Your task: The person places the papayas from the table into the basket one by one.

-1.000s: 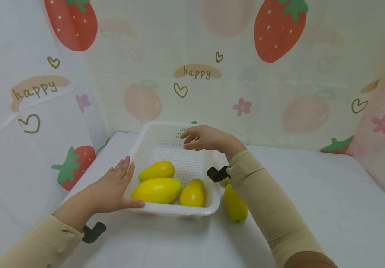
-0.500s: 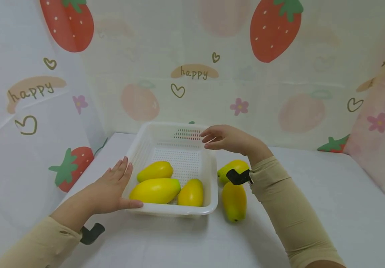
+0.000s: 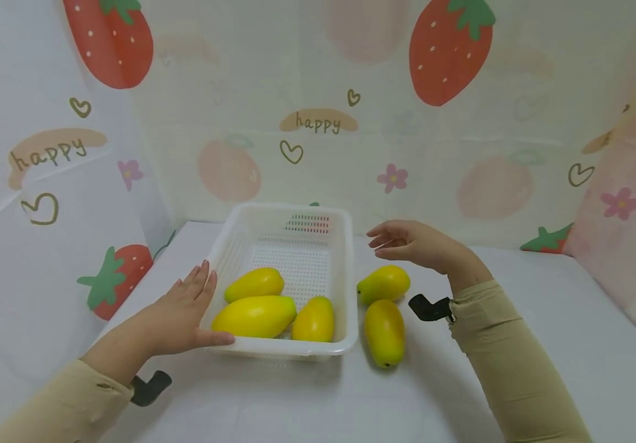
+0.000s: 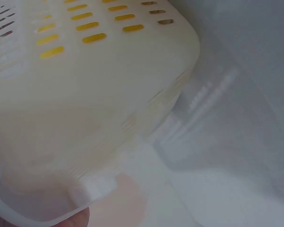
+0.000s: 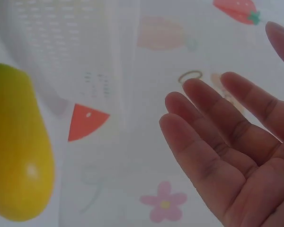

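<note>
White plastic of the basket (image 3: 290, 346) is being touched by the left hand (image 3: 176, 317), its straight fingers being laid along the left side, its thumb being rested on the near rim; nothing is being gripped. The right hand (image 3: 414, 246) is being held up right of the basket, fingers loose and slightly bent, nothing being grasped. Nearest it, a far fruit (image 3: 384, 285) and a near fruit (image 3: 385, 333), both yellow-green, are being supported by the white table (image 3: 589, 326) beside the basket's right wall. Inside, at the near end, a large fruit (image 3: 254, 317), a smaller fruit (image 3: 254, 284) behind it and a corner fruit (image 3: 314, 320) at right are being contained. Farther back, strawberry-print cloth (image 3: 440, 147) is being displayed.
</note>
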`<action>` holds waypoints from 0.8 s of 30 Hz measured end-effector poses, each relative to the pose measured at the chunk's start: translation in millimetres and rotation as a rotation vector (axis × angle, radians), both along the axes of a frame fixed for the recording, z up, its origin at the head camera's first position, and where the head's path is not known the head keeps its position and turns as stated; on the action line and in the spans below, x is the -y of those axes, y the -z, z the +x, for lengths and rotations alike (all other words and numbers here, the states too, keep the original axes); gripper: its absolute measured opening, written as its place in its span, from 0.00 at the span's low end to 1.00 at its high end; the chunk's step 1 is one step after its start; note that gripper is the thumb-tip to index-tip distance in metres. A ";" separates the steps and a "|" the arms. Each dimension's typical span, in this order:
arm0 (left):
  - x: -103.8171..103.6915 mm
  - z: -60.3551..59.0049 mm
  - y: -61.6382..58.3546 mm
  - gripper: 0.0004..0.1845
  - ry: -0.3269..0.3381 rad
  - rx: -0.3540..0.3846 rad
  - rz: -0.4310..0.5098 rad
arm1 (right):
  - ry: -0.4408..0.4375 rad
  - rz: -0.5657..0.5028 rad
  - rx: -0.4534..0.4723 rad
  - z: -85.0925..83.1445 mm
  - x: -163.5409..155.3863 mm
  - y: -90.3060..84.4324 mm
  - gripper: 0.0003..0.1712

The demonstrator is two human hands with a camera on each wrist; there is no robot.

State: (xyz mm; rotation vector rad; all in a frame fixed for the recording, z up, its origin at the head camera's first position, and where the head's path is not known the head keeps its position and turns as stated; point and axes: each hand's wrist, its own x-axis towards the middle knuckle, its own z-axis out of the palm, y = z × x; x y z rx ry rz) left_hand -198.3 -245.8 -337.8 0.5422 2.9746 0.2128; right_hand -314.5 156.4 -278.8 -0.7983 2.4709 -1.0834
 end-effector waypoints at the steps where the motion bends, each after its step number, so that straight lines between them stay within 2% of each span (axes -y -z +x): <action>1: -0.1 0.4 -0.4 0.67 0.000 0.000 -0.001 | 0.004 -0.008 0.005 0.8 -3.2 2.4 0.24; 6: -0.2 1.8 -1.2 0.66 -0.002 0.001 0.003 | 0.017 -0.042 0.031 6.5 -15.0 16.5 0.24; 13: -1.1 -0.6 0.4 0.66 0.007 -0.006 0.007 | 0.027 -0.050 0.081 13.6 -25.0 42.3 0.24; 19: -0.9 -1.7 1.8 0.66 0.016 -0.013 0.009 | 0.023 -0.047 0.107 18.0 -27.0 57.1 0.24; 24: 0.3 -2.8 3.9 0.66 0.010 -0.008 0.008 | -0.023 -0.025 0.107 19.7 -29.7 66.3 0.24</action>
